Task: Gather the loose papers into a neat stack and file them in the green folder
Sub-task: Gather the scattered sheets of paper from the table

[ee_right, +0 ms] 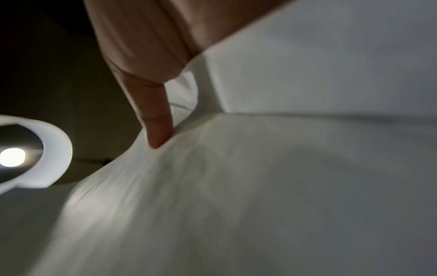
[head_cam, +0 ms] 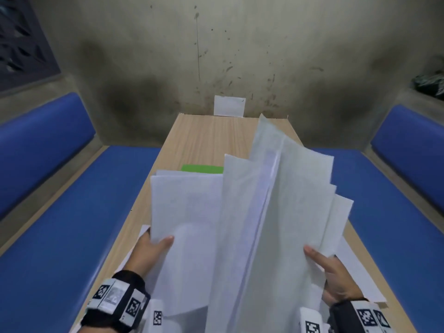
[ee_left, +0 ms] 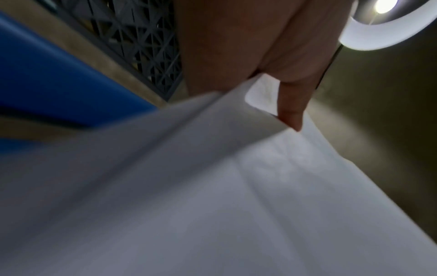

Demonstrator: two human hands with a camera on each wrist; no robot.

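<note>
Over the counter's (head_cam: 206, 138) near end, left hand (head_cam: 153, 248) & right hand (head_cam: 334, 277) each grip fanned papers (head_cam: 252, 212): gathering step; next, square edges, then folder (head_cam: 201, 168).

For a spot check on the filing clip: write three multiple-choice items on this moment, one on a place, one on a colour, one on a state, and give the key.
1. Where is the green folder?
A. Flat on the table, beyond the raised papers
B. On the left bench
C. In the right hand

2. What colour are the bench cushions?
A. Red
B. Blue
C. Grey

3. How are the papers held?
A. Lying flat, untouched
B. By one hand only
C. Raised and fanned, left hand and right hand each gripping a side

Key: 1 A, a green strip shows on the tabletop past the sheets' top edges. 2 B, both side cushions are blue. 3 C, a thumb presses the sheets on each side, and their edges are uneven.
</note>
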